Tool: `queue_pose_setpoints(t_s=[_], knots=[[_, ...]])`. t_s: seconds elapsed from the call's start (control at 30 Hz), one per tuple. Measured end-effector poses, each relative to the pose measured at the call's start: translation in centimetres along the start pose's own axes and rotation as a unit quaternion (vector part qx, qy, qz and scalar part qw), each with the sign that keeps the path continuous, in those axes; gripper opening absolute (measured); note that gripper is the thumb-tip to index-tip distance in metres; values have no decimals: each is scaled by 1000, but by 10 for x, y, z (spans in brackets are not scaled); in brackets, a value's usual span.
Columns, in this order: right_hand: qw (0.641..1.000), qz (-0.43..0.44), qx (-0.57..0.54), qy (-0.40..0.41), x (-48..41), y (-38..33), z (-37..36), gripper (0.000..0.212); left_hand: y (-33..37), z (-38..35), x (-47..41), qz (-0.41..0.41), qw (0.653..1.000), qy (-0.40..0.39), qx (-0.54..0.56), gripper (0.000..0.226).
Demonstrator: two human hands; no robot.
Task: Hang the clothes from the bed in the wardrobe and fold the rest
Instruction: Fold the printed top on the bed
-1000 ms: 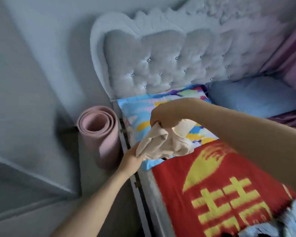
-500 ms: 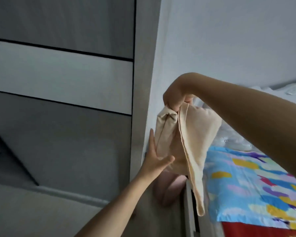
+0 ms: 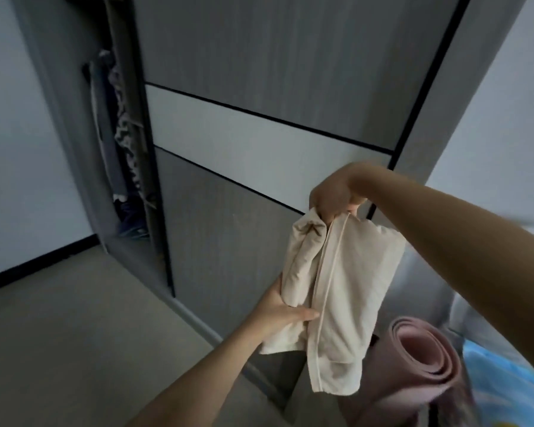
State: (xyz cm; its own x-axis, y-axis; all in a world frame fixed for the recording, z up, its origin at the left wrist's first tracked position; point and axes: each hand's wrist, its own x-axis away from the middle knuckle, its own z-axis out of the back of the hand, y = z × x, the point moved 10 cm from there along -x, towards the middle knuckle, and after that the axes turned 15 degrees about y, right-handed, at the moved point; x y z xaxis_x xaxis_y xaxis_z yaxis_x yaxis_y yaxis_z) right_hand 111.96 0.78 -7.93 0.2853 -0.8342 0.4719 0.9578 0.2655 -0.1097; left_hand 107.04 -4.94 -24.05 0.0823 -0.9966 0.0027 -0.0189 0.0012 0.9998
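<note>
A cream folded garment (image 3: 346, 291) hangs in the air in front of the grey wardrobe (image 3: 259, 72). My right hand (image 3: 336, 195) pinches its top edge from above. My left hand (image 3: 278, 309) holds its lower left side, thumb across the front of the cloth. The wardrobe's sliding door (image 3: 259, 143) is closed across the middle; an open section at the left shows hanging clothes (image 3: 117, 127). A corner of the bed (image 3: 512, 383) with a colourful cover shows at the lower right.
A rolled pink mat (image 3: 423, 359) stands upright between the wardrobe and the bed, just right of the garment. Beige floor (image 3: 74, 334) stretches left and toward me. A white wall (image 3: 19, 134) stands left of the wardrobe.
The view has swung left from the bed and headboard to the wardrobe. The garment now hangs lengthwise from my right hand, and my left hand has closed its thumb round its lower side.
</note>
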Motion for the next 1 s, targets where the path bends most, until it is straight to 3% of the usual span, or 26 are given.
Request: queue_pose_setpoints(t_s=[0.17,0.3,0.4,0.53,0.67,0.83,0.93,1.0], knots=[[996,88,17,-17,-19,-82,-6,20,-8,56,7,43,998,49,-7,71],[988,139,55,-26,-34,-147,-8,20,-14,117,5,55,988,143,14,40],[981,179,70,-18,-46,-201,2,19,-7,180,-2,40,976,210,29,37],[965,253,70,1,-62,-287,16,18,5,272,-12,19,975,221,19,40],[929,354,75,73,-77,-375,31,21,26,387,-21,-36,957,280,-68,26],[897,413,-30,156,-113,-441,34,32,70,521,-26,-92,873,347,-330,22],[898,397,-128,141,-138,-465,32,60,100,577,-46,-122,790,339,-496,14],[899,398,-121,138,-154,-473,23,83,115,593,-65,-140,729,315,-591,13]])
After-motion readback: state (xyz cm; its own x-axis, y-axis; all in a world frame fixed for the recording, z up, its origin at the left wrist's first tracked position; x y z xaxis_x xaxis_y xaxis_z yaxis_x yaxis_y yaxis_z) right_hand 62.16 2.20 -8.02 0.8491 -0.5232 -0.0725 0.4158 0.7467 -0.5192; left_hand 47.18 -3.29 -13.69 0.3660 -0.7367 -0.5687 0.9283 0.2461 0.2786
